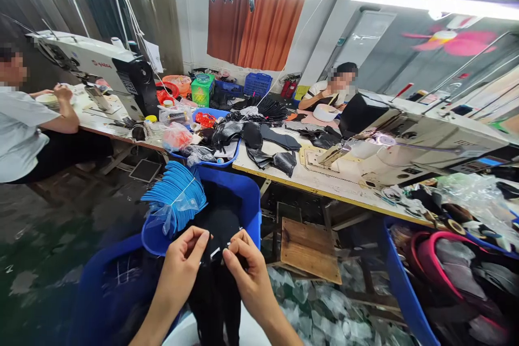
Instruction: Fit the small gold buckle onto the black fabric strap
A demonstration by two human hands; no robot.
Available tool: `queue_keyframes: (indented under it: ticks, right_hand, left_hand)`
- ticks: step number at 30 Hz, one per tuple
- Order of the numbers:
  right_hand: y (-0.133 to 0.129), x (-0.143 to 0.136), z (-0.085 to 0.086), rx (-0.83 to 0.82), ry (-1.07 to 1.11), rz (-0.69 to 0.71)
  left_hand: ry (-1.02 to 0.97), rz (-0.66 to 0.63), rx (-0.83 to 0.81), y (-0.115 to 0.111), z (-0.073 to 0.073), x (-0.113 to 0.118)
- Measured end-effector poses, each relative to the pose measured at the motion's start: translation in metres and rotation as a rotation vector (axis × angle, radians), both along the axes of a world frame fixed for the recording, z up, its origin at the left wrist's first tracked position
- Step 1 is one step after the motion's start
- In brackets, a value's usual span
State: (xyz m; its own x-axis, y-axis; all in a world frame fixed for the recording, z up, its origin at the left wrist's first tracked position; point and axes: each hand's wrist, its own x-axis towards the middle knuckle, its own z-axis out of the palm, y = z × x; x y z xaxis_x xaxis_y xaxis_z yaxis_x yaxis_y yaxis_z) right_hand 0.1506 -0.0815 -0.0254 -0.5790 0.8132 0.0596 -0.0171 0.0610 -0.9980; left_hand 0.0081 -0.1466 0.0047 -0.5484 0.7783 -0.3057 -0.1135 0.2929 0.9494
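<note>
At the bottom middle of the frame, the left hand (184, 259) and the right hand (243, 267) come together on a black cloth piece (217, 227). Each hand has a narrow grip, pinching the top of the cloth between thumb and fingers. A small white bit shows between the two hands, but it is too small to tell what it is.

The cloth hangs down from the hands, in front of a blue bin (247, 200). More black cloth lies inside that bin, and a bundle of blue flat pieces (174, 194) sits on its left rim.

My guess is that the work is only partly done. One piece is in hand, and many more wait in the bin.

On the bench (324, 181) in the middle of the frame lie more black pieces (267, 146). Beside them, toward the right of the frame, stands a sewing machine (409, 146).
</note>
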Motion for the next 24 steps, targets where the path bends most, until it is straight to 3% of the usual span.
queue_keyframes:
  ticks: [5, 16, 24]
  right_hand:
    - [-0.004, 0.000, 0.010, -0.031, -0.059, -0.006]
    - [-0.008, 0.004, 0.019, -0.199, -0.070, -0.107]
    - [-0.016, 0.003, 0.017, -0.255, -0.034, -0.157]
  left_hand:
    - [0.060, 0.065, 0.027, -0.004, -0.002, 0.014]
    - [-0.185, -0.093, 0.015, -0.012, -0.001, 0.004]
    - [-0.144, -0.085, -0.030, -0.007, 0.001, 0.011]
